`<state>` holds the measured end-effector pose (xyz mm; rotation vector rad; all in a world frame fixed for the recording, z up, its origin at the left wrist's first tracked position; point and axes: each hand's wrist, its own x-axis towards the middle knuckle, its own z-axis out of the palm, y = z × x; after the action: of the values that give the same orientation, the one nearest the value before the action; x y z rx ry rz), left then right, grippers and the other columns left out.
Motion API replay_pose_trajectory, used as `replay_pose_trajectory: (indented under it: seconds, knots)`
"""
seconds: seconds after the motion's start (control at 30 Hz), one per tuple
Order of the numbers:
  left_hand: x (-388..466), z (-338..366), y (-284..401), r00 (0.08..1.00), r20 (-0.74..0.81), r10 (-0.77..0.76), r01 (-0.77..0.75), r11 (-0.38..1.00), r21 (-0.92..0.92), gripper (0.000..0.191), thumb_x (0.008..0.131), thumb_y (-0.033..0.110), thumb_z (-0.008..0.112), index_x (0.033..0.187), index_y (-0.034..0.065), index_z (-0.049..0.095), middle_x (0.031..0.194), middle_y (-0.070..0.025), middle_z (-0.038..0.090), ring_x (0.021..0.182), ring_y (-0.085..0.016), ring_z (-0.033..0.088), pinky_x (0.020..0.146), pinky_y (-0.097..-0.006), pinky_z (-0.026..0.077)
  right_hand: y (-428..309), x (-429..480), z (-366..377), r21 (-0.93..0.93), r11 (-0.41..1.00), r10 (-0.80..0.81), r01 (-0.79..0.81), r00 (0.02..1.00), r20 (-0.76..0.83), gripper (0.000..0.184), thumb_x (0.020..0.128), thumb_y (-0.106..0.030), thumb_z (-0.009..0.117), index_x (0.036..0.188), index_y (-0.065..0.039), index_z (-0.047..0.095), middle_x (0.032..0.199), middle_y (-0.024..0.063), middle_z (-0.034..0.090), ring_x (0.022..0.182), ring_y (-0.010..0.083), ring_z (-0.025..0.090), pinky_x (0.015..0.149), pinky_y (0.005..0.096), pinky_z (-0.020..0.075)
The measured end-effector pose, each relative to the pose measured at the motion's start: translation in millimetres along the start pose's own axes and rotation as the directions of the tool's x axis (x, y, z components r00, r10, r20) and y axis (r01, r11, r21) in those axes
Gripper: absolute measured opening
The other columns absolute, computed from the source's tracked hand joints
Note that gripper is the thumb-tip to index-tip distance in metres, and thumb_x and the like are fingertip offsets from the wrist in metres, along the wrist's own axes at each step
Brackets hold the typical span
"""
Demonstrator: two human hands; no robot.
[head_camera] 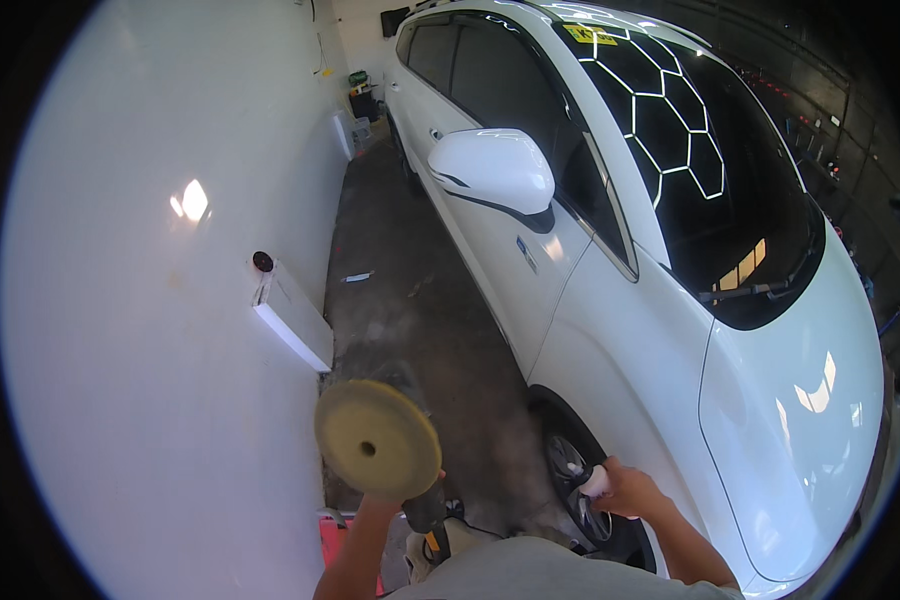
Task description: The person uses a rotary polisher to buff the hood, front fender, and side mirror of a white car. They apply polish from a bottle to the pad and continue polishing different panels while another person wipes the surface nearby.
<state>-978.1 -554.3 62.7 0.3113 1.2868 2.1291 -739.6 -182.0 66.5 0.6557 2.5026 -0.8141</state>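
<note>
My left hand [387, 505] is shut on a polisher [424, 511], mostly hidden behind its pad. The polisher's round yellow foam pad [401, 431] is turned up towards me, with a hole at its centre. In my right hand [634, 491] is a small white bottle [595, 482] with a dark top, tilted to the left. That hand is over the front wheel [579, 491] of a white car [645, 375], beside the fender. The car's side mirror [495, 169] juts out farther ahead.
A glossy white wall [157, 337] runs along the left. From it sticks out a white block [296, 322] with a round dark object [262, 261] on top. A pale strip [357, 277] lies on the dark floor [420, 300]. Something red [332, 536] is low at left.
</note>
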Motion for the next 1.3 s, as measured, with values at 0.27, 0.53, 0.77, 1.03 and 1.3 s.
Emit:
replay_pose_trajectory:
  seconds: [0.27,0.53,0.77,1.03,1.3]
  knots:
    - [187,-59,59,0.81,0.498,-0.309,-0.13,0.733,0.667,0.065,0.093,0.018,0.082,0.148,0.0039,0.053,0.142,-0.0117,0.063,0.13,-0.026,0.061,0.11,-0.0403,0.049,-102,-20,-108,-0.218,0.976,-0.076,-0.015,0.913,-0.401,0.055,0.069,-0.029,0.088,0.117,-0.013,0.067,0.093,0.0129,0.072,0.091,0.0365,0.072,0.08,0.0496,0.0541]
    - [256,-73,31,0.432,0.323,-0.842,0.12,0.409,0.905,0.098,0.091,0.061,0.077,0.158,-0.0014,0.04,0.152,-0.0237,0.054,0.145,-0.032,0.046,0.122,-0.0418,0.034,-272,-12,-178,-0.612,0.755,-0.039,-0.236,0.916,-0.4,0.045,0.077,-0.015,0.081,0.12,-0.016,0.066,0.092,0.0027,0.068,0.093,0.024,0.067,0.08,0.0417,0.0477]
    - [286,-73,11,0.162,0.513,-0.843,0.033,0.524,0.851,0.108,0.087,0.069,0.076,0.155,-0.0076,0.041,0.148,-0.0287,0.057,0.139,-0.037,0.054,0.118,-0.0409,0.039,-324,47,-185,-0.758,0.624,0.039,-0.188,0.977,-0.209,0.027,0.084,-0.015,0.08,0.109,-0.012,0.069,0.089,-0.0005,0.07,0.089,0.0179,0.068,0.083,0.0345,0.0473]
    - [310,-60,6,0.108,0.542,-0.834,0.043,0.548,0.835,0.116,0.08,0.067,0.084,0.153,-0.0109,0.04,0.151,-0.0308,0.054,0.144,-0.037,0.05,0.12,-0.0413,0.037,-312,70,-169,-0.81,0.549,0.09,-0.207,0.978,-0.189,0.016,0.083,-0.02,0.081,0.09,-0.01,0.071,0.078,0.0016,0.074,0.079,0.0189,0.071,0.082,0.0333,0.0506]
    - [321,-36,7,0.13,0.536,-0.834,0.006,0.541,0.841,0.11,0.082,0.066,0.082,0.153,-0.0095,0.043,0.147,-0.0286,0.058,0.14,-0.035,0.054,0.117,-0.0412,0.04,-312,40,-158,-0.787,0.589,0.201,-0.182,0.977,-0.076,0.031,0.086,-0.026,0.082,0.107,-0.009,0.068,0.085,0.0009,0.071,0.085,0.0165,0.072,0.082,0.0338,0.0522]
